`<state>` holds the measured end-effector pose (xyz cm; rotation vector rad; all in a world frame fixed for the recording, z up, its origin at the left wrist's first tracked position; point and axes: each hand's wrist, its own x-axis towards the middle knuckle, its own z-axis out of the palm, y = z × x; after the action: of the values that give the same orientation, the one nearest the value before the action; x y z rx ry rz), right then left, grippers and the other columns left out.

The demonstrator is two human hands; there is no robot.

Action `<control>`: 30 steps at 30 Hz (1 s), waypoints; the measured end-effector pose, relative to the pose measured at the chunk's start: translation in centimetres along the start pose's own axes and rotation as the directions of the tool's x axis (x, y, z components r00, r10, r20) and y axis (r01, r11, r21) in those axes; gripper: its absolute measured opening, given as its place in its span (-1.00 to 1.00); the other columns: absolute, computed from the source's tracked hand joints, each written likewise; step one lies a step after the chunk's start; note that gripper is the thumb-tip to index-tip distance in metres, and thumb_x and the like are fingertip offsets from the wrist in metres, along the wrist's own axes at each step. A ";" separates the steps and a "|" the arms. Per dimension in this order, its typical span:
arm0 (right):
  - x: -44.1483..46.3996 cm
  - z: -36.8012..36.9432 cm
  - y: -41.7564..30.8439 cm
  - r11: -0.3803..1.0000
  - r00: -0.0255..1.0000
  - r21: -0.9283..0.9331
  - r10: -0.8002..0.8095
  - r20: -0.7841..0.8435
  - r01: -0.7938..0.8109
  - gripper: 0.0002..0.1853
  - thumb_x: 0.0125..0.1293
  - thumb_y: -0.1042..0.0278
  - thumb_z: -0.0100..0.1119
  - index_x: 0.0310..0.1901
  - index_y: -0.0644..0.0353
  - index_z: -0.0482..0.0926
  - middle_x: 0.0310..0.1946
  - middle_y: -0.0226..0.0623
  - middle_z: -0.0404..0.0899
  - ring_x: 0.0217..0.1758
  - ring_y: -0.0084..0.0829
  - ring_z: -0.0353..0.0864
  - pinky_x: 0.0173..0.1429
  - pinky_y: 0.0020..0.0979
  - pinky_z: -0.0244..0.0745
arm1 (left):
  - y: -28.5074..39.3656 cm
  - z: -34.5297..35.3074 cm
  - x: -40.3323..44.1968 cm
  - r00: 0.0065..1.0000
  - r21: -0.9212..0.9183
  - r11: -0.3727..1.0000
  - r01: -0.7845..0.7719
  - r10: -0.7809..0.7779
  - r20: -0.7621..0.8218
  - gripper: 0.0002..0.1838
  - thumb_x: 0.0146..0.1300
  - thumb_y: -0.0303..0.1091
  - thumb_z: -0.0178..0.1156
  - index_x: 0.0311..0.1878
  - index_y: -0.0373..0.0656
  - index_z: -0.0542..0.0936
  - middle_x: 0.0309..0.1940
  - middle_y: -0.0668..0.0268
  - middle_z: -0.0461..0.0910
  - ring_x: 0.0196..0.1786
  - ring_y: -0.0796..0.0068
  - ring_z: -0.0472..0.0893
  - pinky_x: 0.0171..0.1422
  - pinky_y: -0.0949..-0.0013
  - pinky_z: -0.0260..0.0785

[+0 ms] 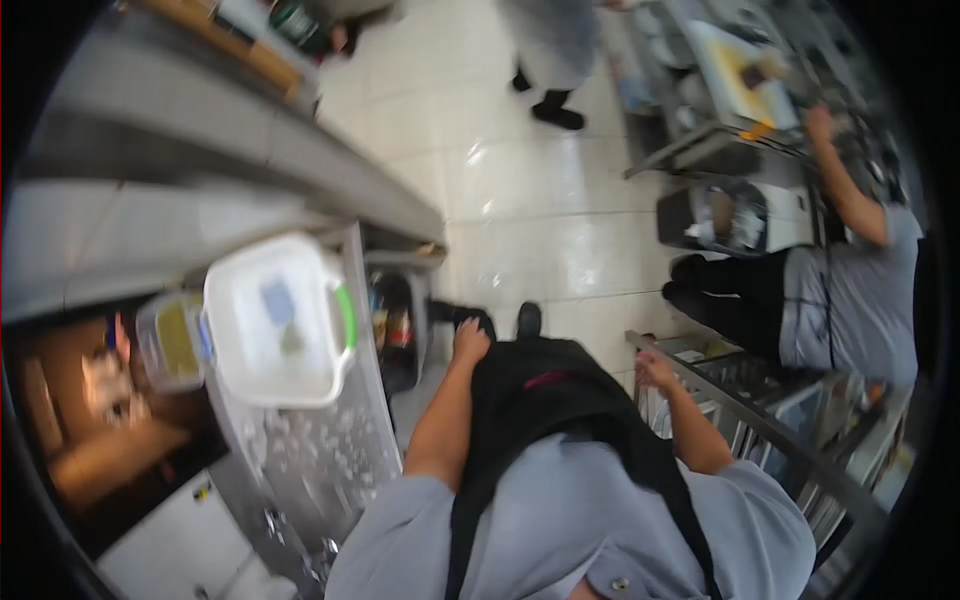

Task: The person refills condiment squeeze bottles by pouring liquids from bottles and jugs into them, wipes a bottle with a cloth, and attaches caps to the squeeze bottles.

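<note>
My left hand (471, 342) hangs beside the front of my black apron (545, 375), loosely open and holding nothing that I can see. On the other side, my right hand (655, 370) is held out from my body near the metal rail of a rack (740, 430). Its fingers are loosely bent and slightly blurred, with nothing visible in them. To my left, a white plastic tub (235, 345) with a green handle (346, 316) sits at the metal counter (325, 450). Small blue and greenish items lie inside the tub.
A clear container (168, 345) stands beside the tub. Below the counter is a dark bin (398, 330). One person (850, 290) works at a right-hand table with a cutting board (735, 80); another person (555, 50) stands ahead on the tiled floor (520, 220). A grey bin (685, 215) holds wrappers.
</note>
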<state>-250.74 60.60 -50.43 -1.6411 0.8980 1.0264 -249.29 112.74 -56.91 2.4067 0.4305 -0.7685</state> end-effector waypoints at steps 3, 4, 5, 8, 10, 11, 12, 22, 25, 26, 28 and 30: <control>0.1 -1.2 3.2 0.988 0.987 -0.032 0.150 -0.052 -0.152 -0.65 0.42 0.11 0.26 0.16 0.01 0.54 -0.10 -0.31 0.64 -0.21 -0.27 0.69 -0.11 -0.06 0.66 | 0.9 -1.2 0.8 0.999 -0.140 0.990 -0.029 0.024 -0.035 -0.44 0.33 -0.12 0.26 0.32 -0.23 0.61 0.30 -0.08 0.61 0.38 -0.07 0.56 0.51 0.04 0.37; 1.9 -1.4 5.0 0.979 0.980 -0.055 0.195 -0.043 -0.197 -0.65 0.41 0.12 0.26 0.14 0.01 0.55 -0.09 -0.30 0.64 -0.19 -0.26 0.69 -0.09 -0.04 0.66 | 2.8 -4.1 0.0 1.000 -0.106 0.994 0.024 -0.025 -0.014 -0.45 0.33 -0.12 0.26 0.31 -0.19 0.63 0.28 -0.09 0.62 0.39 -0.08 0.56 0.52 0.05 0.37; 2.2 -1.5 5.6 0.981 0.979 0.010 0.192 -0.067 -0.191 -0.65 0.41 0.12 0.26 0.14 0.01 0.55 -0.09 -0.30 0.64 -0.19 -0.26 0.69 -0.09 -0.04 0.66 | -0.2 -3.8 2.6 1.000 -0.084 0.996 -0.026 0.025 -0.016 -0.46 0.33 -0.11 0.26 0.32 -0.16 0.63 0.27 -0.09 0.63 0.37 -0.06 0.58 0.51 0.10 0.38; 3.3 -0.4 3.0 0.977 0.974 0.055 0.208 -0.090 -0.204 -0.65 0.39 0.12 0.26 0.13 0.03 0.57 -0.08 -0.28 0.64 -0.14 -0.25 0.69 -0.08 -0.02 0.66 | -2.9 -8.7 5.5 0.998 -0.196 0.980 0.015 -0.004 0.056 -0.47 0.37 -0.14 0.27 0.34 -0.18 0.61 0.26 0.04 0.66 0.31 0.06 0.63 0.38 0.13 0.46; 3.4 0.5 -0.9 0.988 0.987 0.046 0.148 -0.064 -0.145 -0.73 0.39 0.12 0.25 0.03 0.01 0.59 -0.18 -0.37 0.60 -0.28 -0.38 0.63 -0.17 -0.14 0.62 | -4.9 -10.7 7.4 0.991 -0.362 0.931 0.041 0.008 0.133 -0.51 0.45 -0.14 0.24 0.36 -0.13 0.60 0.19 0.20 0.70 0.18 0.21 0.68 0.20 0.19 0.52; 3.8 0.8 -3.0 0.988 0.987 0.064 0.145 -0.069 -0.140 -0.73 0.39 0.12 0.25 0.03 0.01 0.59 -0.18 -0.37 0.60 -0.28 -0.38 0.63 -0.17 -0.14 0.62 | -3.8 -13.1 6.9 0.971 -0.448 0.884 0.133 -0.025 0.238 -0.53 0.49 -0.14 0.22 0.38 -0.09 0.59 0.14 0.29 0.72 0.10 0.30 0.69 0.08 0.22 0.54; 4.2 1.2 -5.0 0.994 0.995 0.077 0.081 -0.058 -0.076 -0.70 0.38 0.12 0.27 0.06 0.02 0.59 -0.17 -0.37 0.61 -0.27 -0.40 0.63 -0.18 -0.17 0.64 | -2.3 -15.0 6.4 0.970 -0.438 0.891 0.122 -0.014 0.243 -0.53 0.49 -0.14 0.22 0.38 -0.09 0.59 0.14 0.29 0.72 0.10 0.30 0.69 0.08 0.22 0.54; 3.8 -3.5 -21.5 0.979 0.975 0.114 -0.149 -0.163 0.169 -0.56 0.45 0.11 0.27 0.24 0.14 0.57 -0.09 -0.30 0.68 -0.23 -0.42 0.72 -0.25 -0.36 0.68 | 0.0 -11.4 20.6 0.710 -0.113 0.901 0.418 -0.247 0.659 -0.77 0.32 -0.23 0.23 0.00 0.04 0.71 -0.29 0.32 0.64 -0.29 0.38 0.64 -0.29 0.26 0.52; 3.3 -6.7 -21.5 0.987 0.976 0.129 -0.072 -0.205 0.100 -0.62 0.48 0.13 0.26 0.20 0.14 0.57 -0.12 -0.32 0.68 -0.28 -0.44 0.71 -0.27 -0.40 0.66 | 3.8 -9.7 28.3 0.696 0.097 0.993 -0.067 -0.023 0.717 -0.70 0.27 -0.19 0.20 -0.04 -0.09 0.74 -0.22 0.11 0.74 -0.22 0.19 0.76 -0.25 0.06 0.62; 2.9 -7.5 -21.3 0.988 0.975 0.128 -0.059 -0.215 0.088 -0.62 0.48 0.13 0.26 0.20 0.14 0.57 -0.12 -0.32 0.68 -0.28 -0.44 0.71 -0.27 -0.40 0.66 | 7.0 -9.7 33.0 0.706 0.094 0.953 -0.289 0.146 0.693 -0.67 0.34 -0.13 0.15 -0.04 -0.13 0.74 -0.18 0.05 0.77 -0.19 0.13 0.78 -0.22 -0.01 0.63; 2.4 -8.8 -21.1 0.981 0.971 0.183 -0.014 -0.238 0.059 -0.68 0.51 0.14 0.24 0.16 0.11 0.56 -0.13 -0.36 0.67 -0.32 -0.46 0.69 -0.28 -0.44 0.65 | 13.6 -11.7 39.7 0.826 -0.024 0.924 -0.381 0.353 0.439 -0.51 0.54 -0.01 -0.07 -0.09 -0.18 0.74 -0.08 -0.07 0.74 0.05 -0.13 0.70 0.12 -0.06 0.56; 1.4 -8.7 -22.9 0.967 0.962 0.255 0.058 -0.265 0.012 -0.69 0.51 0.14 0.23 0.15 0.10 0.56 -0.12 -0.37 0.66 -0.30 -0.47 0.69 -0.27 -0.42 0.65 | 20.9 -14.6 46.1 0.896 -0.084 0.943 -0.323 0.333 0.294 -0.56 0.53 -0.06 -0.03 -0.03 -0.17 0.73 -0.03 -0.08 0.72 0.09 -0.19 0.67 0.20 -0.04 0.52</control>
<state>-227.66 58.13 -42.39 -1.5758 1.1814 0.6759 -197.45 111.01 -66.39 2.1966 -0.0878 -0.9442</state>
